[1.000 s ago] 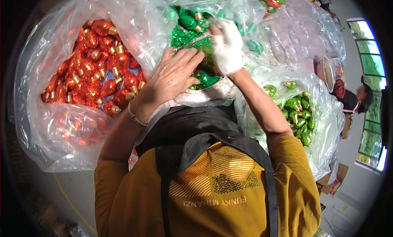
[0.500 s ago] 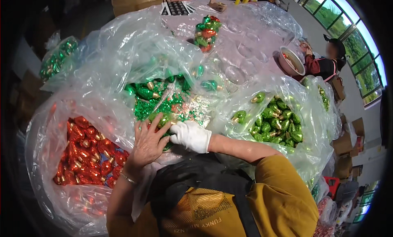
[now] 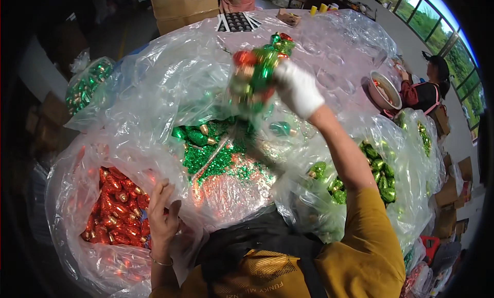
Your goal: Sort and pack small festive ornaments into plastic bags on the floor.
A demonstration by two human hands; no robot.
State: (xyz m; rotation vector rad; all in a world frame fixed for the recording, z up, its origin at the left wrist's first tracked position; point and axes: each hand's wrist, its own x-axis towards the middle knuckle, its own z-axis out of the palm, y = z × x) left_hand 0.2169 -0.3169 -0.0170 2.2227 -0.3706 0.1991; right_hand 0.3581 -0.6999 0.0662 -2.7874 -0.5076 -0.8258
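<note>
We are in a packing or sorting workshop, the kind of large room where small goods are handled in bulk. Around us stand big clear plastic bags, one full of red foil-wrapped ornaments (image 3: 116, 208), others of green ones (image 3: 378, 167), with green glitter (image 3: 218, 161) spilled across the plastic. Brown cardboard boxes (image 3: 185, 7) are stacked at the far edge and along the floor, another worker (image 3: 427, 89) sits with a bowl (image 3: 385, 89), and tall windows (image 3: 437, 20) line one wall.

A clear small bag of red and green foil ornaments (image 3: 257, 74) hangs lifted, blurred, above the big bags.
</note>
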